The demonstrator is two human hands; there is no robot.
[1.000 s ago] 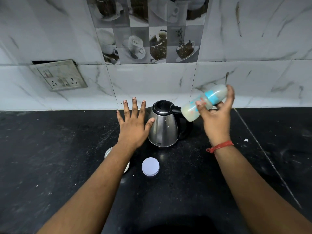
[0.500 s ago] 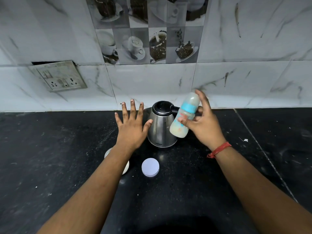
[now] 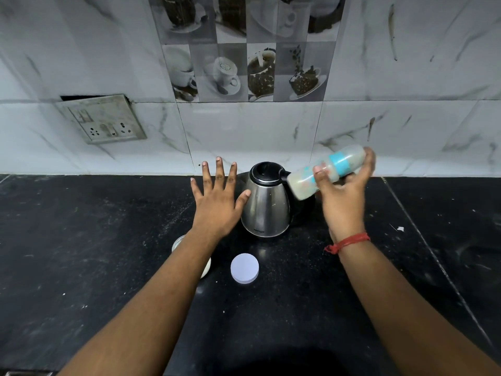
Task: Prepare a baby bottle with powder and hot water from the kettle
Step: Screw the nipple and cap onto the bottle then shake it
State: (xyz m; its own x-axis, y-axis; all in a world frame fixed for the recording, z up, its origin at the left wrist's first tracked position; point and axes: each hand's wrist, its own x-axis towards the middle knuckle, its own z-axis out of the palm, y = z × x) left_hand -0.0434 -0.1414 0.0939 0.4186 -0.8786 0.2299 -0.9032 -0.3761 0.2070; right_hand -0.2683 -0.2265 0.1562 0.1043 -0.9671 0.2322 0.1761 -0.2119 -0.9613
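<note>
Right hand [image 3: 343,194], clamped on the bottle [image 3: 324,172], has swung it from near-upright back to tilted at 2 o'clock of the kettle [image 3: 267,202]: shaking to mix. Left hand [image 3: 217,204] stays spread, empty.

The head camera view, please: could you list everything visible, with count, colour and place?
kettle: one, steel with black lid, back of counter, centre.
baby bottle: one, milky with blue band, tilted in right hand.
round lid: one, white, flat on counter before kettle.
container: one, white, mostly hidden under left forearm.
counter: one, black.
socket plate: one, grey, wall left.
wrist thread: one, red, right wrist.
hands: left hand open, fingers spread beside kettle; right hand gripping bottle.
</note>
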